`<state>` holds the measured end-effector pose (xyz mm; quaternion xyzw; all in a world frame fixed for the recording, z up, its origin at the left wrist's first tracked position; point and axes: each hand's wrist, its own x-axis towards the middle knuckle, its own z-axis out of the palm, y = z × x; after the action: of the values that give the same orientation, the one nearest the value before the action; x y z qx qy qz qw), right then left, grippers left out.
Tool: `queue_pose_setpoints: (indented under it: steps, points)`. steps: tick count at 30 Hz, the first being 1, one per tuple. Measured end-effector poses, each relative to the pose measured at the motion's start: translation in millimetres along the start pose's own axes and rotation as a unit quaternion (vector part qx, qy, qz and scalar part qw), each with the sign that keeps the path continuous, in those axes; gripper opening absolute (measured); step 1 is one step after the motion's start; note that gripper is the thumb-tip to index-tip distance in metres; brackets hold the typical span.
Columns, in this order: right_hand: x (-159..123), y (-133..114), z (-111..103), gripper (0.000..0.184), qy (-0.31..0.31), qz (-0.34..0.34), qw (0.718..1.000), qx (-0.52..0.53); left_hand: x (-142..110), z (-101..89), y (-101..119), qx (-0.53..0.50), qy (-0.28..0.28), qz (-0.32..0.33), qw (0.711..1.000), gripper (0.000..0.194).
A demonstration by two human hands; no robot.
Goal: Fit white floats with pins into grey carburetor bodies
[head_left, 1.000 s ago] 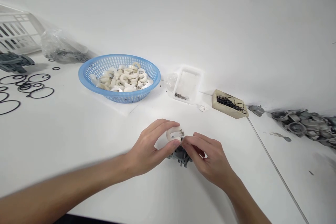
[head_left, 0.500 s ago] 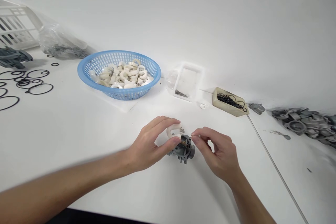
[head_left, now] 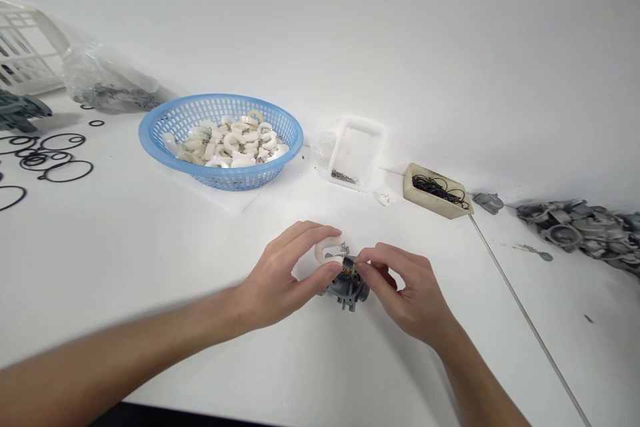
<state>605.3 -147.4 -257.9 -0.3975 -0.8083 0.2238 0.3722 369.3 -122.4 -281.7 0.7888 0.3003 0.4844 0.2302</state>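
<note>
My left hand [head_left: 287,273] grips a white U-shaped carburetor float [head_left: 321,250] between thumb and fingers. The float is tilted above a grey metal carburetor body [head_left: 345,290], its small metal hinge end close to the body's upper rim. Brass parts show inside the open body, which rests on the white table. At the rim's right side my right hand [head_left: 405,280] is closed in a pinch, thumb against forefinger. A small thin pin showed at these fingertips a moment earlier; the fingers now mostly cover it.
A blue basket [head_left: 220,179] of white floats stands at the back left. Behind the hands are a white tray [head_left: 357,153] with small metal pins and a cream box [head_left: 440,208] of black rings. Black O-rings [head_left: 67,171] lie left; grey metal parts [head_left: 580,230] are piled right.
My right fingertips have moved slightly left, closer over the carburetor body's rim, and the pin is less visible. My left hand keeps the float in nearly the same place. The view has shifted a little.
</note>
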Motion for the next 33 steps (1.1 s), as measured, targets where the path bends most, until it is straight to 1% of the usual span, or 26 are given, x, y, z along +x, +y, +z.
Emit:
queue_pose_setpoints:
  steps: [9,13,15,18,21,25,29,33]
  points:
    - [0.3,-2.7,0.8,0.016,-0.011,-0.040,0.998,-0.050,-1.2,1.1,-1.9,0.005,-0.003,0.009,1.000,0.028]
    - [0.0,-3.7,-0.4,0.015,-0.031,-0.032,0.998,-0.055,-1.6,1.8,-3.2,0.008,-0.006,0.011,1.000,0.029]
    - [-0.4,-3.4,-0.8,0.016,-0.031,-0.028,0.998,-0.044,-1.6,2.4,-3.5,0.010,-0.007,0.012,1.000,0.028]
    - [-0.2,-2.6,-0.9,0.016,-0.009,-0.026,1.000,-0.015,-1.5,3.0,-3.2,0.015,-0.010,0.014,1.000,0.028]
    - [1.2,-1.7,-1.4,0.014,0.035,-0.007,0.999,0.006,-1.9,3.0,-2.5,0.017,-0.015,0.018,1.000,0.028]
    - [2.9,1.5,-3.8,0.011,0.085,0.030,0.995,0.032,-3.1,3.8,-4.1,0.020,-0.035,0.055,0.998,0.033]
    - [4.6,7.4,-6.5,0.010,0.100,0.069,0.991,0.058,-4.3,5.7,-6.6,0.041,-0.076,0.075,0.993,0.040]
    - [7.2,12.1,-6.8,0.009,0.086,0.085,0.989,0.082,-5.4,6.7,-7.2,0.056,-0.097,0.076,0.991,0.038]
